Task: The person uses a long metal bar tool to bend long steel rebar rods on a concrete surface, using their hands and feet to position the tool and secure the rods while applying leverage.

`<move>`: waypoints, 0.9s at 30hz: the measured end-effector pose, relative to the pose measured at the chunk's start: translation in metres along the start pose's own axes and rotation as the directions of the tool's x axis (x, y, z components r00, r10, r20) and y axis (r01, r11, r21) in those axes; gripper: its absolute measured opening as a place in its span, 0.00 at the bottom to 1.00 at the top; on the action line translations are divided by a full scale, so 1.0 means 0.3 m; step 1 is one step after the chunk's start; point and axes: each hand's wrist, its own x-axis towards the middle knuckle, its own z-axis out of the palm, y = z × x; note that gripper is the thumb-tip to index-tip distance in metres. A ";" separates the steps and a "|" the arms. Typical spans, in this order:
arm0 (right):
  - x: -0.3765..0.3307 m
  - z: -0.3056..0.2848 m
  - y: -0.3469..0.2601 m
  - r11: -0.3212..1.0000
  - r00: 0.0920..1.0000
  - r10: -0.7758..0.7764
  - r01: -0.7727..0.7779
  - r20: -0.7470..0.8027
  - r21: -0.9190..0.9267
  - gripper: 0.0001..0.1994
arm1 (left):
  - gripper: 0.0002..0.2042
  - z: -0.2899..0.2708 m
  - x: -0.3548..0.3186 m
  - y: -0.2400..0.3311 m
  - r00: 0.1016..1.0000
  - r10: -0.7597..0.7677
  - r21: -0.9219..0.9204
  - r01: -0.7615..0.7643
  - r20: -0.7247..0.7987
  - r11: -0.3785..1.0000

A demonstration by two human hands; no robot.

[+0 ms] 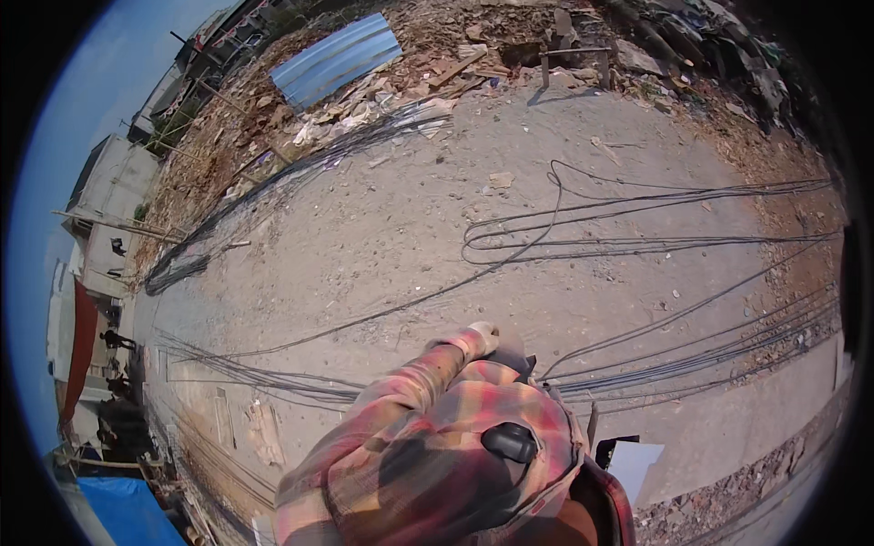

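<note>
My left hand [482, 338] is in front of my chest, at the end of a plaid sleeve [410, 387]. Its fingers look curled closed, and whatever they may hold is hidden. Just right of it is a small dark thing [523, 364] that I cannot make out. My right hand does not show. Long thin dark steel bars [637, 369] run across the ground on both sides of me. Farther off, bars bent into long loops [583, 244] lie to the right, and one bar stretches left past my hand.
A bundle of dark bars [300, 173] lies at the far left, beside rubble [455, 55] and a blue corrugated sheet [337, 60]. A low wooden stand [576, 56] is at the back. A blue tarp [127, 510] is at the lower left, a white sheet [635, 469] at the lower right.
</note>
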 end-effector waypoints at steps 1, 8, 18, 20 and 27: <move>0.010 0.025 -0.055 0.999 1.000 -0.014 0.014 0.001 -0.037 0.12 | 0.17 0.045 0.027 -0.109 0.989 -0.145 -0.089 0.141 -0.037 0.986; 0.038 0.317 -0.456 0.944 0.997 -0.076 0.080 0.024 -0.319 0.13 | 0.19 0.132 0.091 -0.499 0.890 -0.410 0.141 0.388 0.201 0.911; -0.016 0.719 -0.816 0.823 0.990 -0.137 0.124 0.018 -0.554 0.15 | 0.22 -0.218 0.473 -0.307 0.944 -0.122 0.115 0.090 0.305 0.989; -0.028 0.750 -0.839 0.807 0.990 -0.142 0.121 0.009 -0.578 0.15 | 0.19 -0.276 0.566 -0.291 0.979 -0.066 0.101 0.048 0.191 0.994; -0.009 0.764 -0.927 0.775 0.987 -0.160 0.131 0.010 -0.619 0.16 | 0.14 -0.483 0.709 -0.226 0.966 -0.216 -0.289 0.169 -0.139 0.942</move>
